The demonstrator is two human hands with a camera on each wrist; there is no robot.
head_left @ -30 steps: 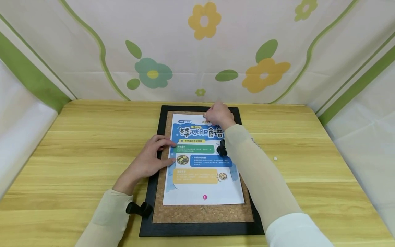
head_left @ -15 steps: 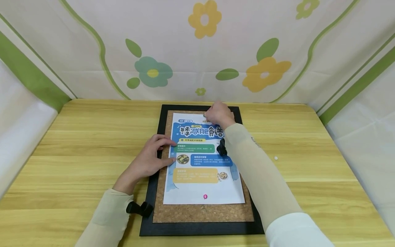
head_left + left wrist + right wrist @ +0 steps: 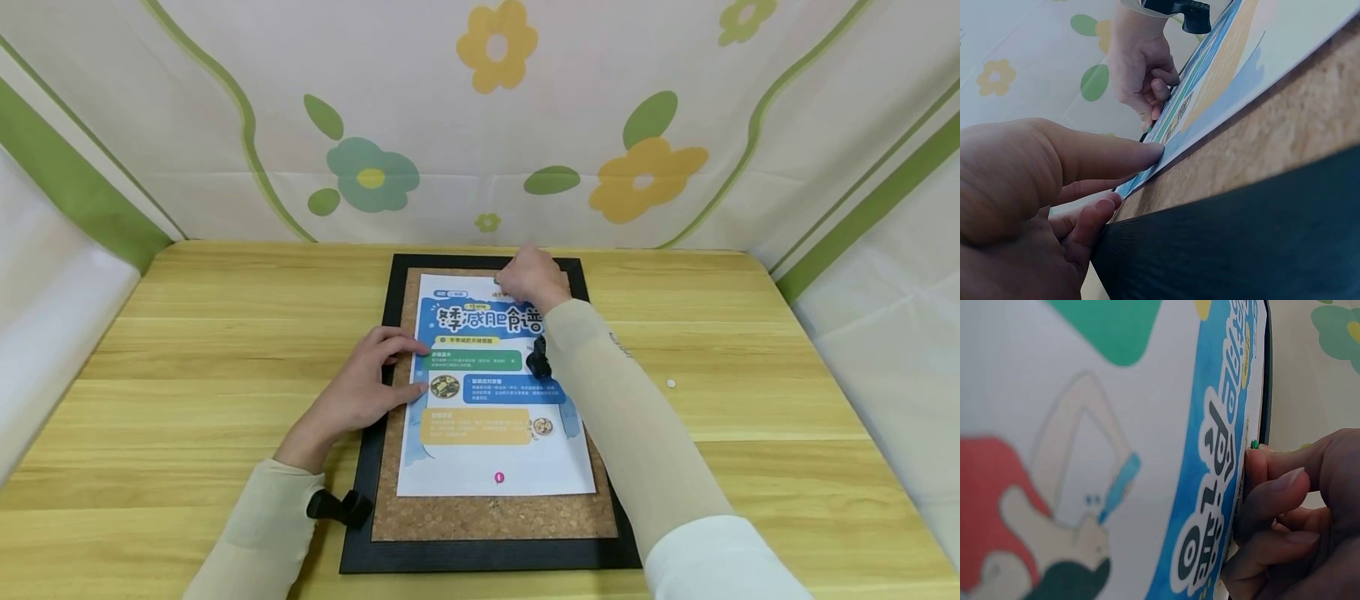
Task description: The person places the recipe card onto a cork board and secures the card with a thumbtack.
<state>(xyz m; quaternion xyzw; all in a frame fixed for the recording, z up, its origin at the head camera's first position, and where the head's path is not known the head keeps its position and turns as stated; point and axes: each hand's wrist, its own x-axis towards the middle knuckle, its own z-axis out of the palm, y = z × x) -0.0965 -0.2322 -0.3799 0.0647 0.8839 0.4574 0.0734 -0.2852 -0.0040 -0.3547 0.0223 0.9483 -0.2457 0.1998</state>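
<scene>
- The right hand (image 3: pixel 531 279) sits at the top edge of the poster (image 3: pixel 491 392), fingers curled; the right wrist view shows its fingertips (image 3: pixel 1259 464) pinching a small green pin (image 3: pixel 1254 444) against the paper's edge.
- The left hand (image 3: pixel 367 385) lies flat with straight fingers, its fingertips (image 3: pixel 1147 152) pressing the poster's left edge.
- The poster lies face up on the cork board (image 3: pixel 487 518), which has a black frame (image 3: pixel 480 557).
- Its blue headline is in large Chinese characters, partly covered by the right wrist; the smaller print is too fine to read.
- A pink pin (image 3: pixel 498 477) sits at the poster's bottom centre.
- The board rests on the wooden table (image 3: pixel 187 350); a small white dot (image 3: pixel 670 383), hard to make out, lies to its right.
</scene>
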